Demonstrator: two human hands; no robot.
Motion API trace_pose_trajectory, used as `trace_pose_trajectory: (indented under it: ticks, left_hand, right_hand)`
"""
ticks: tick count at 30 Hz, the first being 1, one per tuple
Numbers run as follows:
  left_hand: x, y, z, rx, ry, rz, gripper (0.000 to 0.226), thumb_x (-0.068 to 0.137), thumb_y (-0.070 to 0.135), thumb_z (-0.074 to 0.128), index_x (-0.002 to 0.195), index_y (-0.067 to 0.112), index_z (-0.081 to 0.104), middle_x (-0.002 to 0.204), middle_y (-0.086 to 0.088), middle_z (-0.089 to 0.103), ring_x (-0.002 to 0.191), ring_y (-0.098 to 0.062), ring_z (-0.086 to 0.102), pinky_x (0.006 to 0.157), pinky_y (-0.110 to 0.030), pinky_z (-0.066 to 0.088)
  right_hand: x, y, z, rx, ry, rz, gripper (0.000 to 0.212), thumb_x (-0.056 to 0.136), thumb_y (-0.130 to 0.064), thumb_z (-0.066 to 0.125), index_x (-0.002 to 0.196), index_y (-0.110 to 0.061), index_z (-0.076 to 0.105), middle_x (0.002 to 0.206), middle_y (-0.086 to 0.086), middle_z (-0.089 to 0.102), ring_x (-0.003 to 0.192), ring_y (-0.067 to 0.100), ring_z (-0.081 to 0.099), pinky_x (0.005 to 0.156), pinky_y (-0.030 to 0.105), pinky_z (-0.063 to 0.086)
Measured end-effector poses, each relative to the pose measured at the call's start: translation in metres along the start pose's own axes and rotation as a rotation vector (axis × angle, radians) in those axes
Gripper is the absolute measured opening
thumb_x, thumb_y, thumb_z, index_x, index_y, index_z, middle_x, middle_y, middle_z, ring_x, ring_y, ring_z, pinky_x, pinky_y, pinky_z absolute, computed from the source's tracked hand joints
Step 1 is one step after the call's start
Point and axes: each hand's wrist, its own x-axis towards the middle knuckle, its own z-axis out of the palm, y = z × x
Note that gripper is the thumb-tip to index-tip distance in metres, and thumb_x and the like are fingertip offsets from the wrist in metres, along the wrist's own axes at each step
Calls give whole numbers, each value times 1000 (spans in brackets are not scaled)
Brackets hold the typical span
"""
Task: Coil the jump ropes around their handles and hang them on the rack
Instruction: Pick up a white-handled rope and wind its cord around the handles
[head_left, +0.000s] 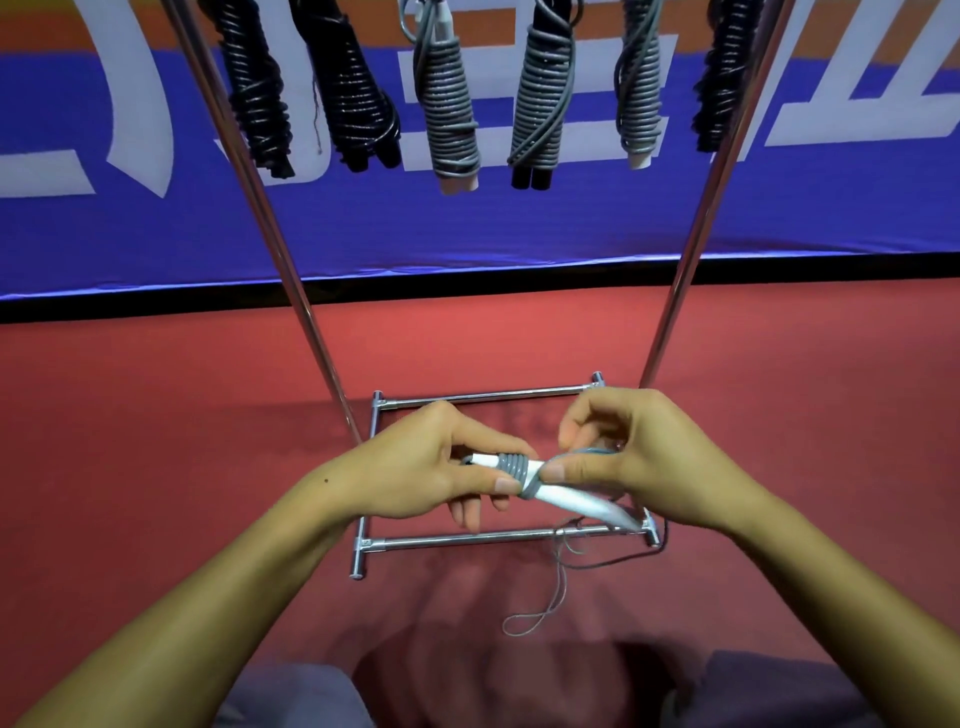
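My left hand (441, 467) grips the white handles (571, 501) of a jump rope at their left end, thumb pressing beside a few grey coils (514, 466) wound round them. My right hand (623, 457) pinches the grey rope (587, 451) just right of the coils, above the handles. Loose grey rope (535, 618) trails down to the red floor below. Several coiled jump ropes, black (254, 93) and grey (449, 104), hang from the top of the metal rack.
The rack's two slanted chrome poles (280, 260) (696, 244) rise either side of my hands, and its rectangular base frame (483, 540) lies on the red floor beneath them. A blue banner (467, 228) runs behind. My knees (291, 696) show at the bottom.
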Motion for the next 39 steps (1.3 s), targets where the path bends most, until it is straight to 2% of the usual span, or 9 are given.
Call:
trace_pose_trajectory:
  ticks: [3,9,13,20,24,26,30,33,39]
  left_hand:
    - [-2,6,-2,-46,-54,10,30,99,11,74,129,18,76,91,-14,78,65,-28,75,68,-43,65]
    - [-3,5,1,-97,-69,34,36,100,7,71,135,15,71,97,-15,78,69,-29,75,72,-44,64]
    - [-4,3,7,-147,-30,-11,38,98,5,72,134,11,62,99,-17,79,76,-40,78,75,-49,65]
    - [-6,8,7,-276,-53,80,21,97,2,73,107,8,56,92,-33,71,70,-38,75,70,-40,58]
    - [-8,10,5,-384,-47,173,23,97,-4,69,107,14,59,92,-34,72,64,-35,71,69,-41,58]
    - [-8,11,5,-417,-26,206,22,97,-6,67,107,10,57,93,-32,73,63,-36,70,68,-40,57]
    - [-6,13,5,-459,35,241,20,95,-3,68,106,4,53,93,-31,73,61,-35,67,66,-39,58]
    - [-5,13,9,-476,125,250,20,94,-2,69,106,4,54,91,-31,73,59,-34,69,64,-36,59]
    - [3,11,10,-480,374,235,22,95,-1,69,110,0,53,84,-30,74,57,-31,70,61,-34,59]
  right_hand:
    - [0,-1,-4,128,-69,23,27,76,-24,92,83,-13,68,75,20,68,63,21,56,57,42,43]
    - [-4,-2,0,233,-55,122,24,75,-25,91,76,-10,72,71,12,71,65,16,58,64,34,43]
    - [-5,-1,5,309,-58,201,28,72,-28,92,75,-7,75,81,28,72,68,23,57,66,38,40]
    - [-10,-10,5,572,-133,288,26,80,-22,77,63,-5,66,52,5,58,38,9,48,39,17,37]
    - [-8,-3,13,709,-228,182,45,62,-58,92,66,-20,68,56,-5,55,45,5,47,44,18,38]
    - [-5,3,18,760,-222,130,53,55,-62,95,75,-21,68,59,-7,55,45,4,48,44,16,39]
    - [1,5,26,899,-173,40,28,72,-26,91,84,-21,67,68,3,60,49,15,58,43,21,47]
    - [0,6,30,780,52,-65,19,83,0,70,80,-19,67,73,11,65,52,26,61,44,26,50]
    - [-2,4,42,643,198,-168,12,91,-4,63,97,-5,72,82,16,68,58,26,60,56,34,49]
